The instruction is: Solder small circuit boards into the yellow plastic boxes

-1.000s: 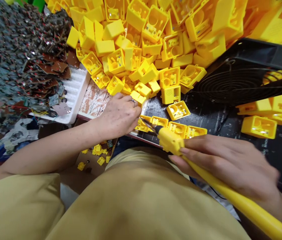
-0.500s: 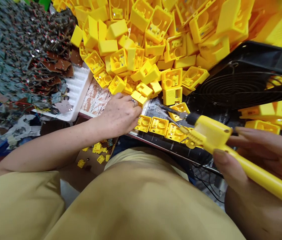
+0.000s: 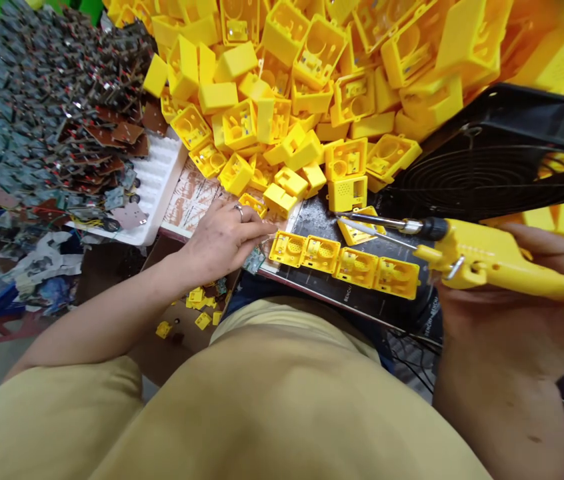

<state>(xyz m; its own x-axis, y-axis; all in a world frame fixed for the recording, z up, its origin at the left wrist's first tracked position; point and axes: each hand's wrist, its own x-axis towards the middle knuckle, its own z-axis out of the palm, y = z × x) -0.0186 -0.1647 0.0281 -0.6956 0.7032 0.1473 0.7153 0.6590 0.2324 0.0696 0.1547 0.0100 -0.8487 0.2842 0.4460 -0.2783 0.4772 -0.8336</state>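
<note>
Soldering gun [image 3: 487,253] (yellow) in right hand [image 3: 517,327]; left hand [image 3: 219,240] near cases [image 3: 348,267].

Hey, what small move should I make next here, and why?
I'd probably steady the small circuit board with your left hand: it sits by that hand's fingers, near the left end of the row of four yellow cases. Your right hand holds the yellow soldering gun off to the right.
</note>
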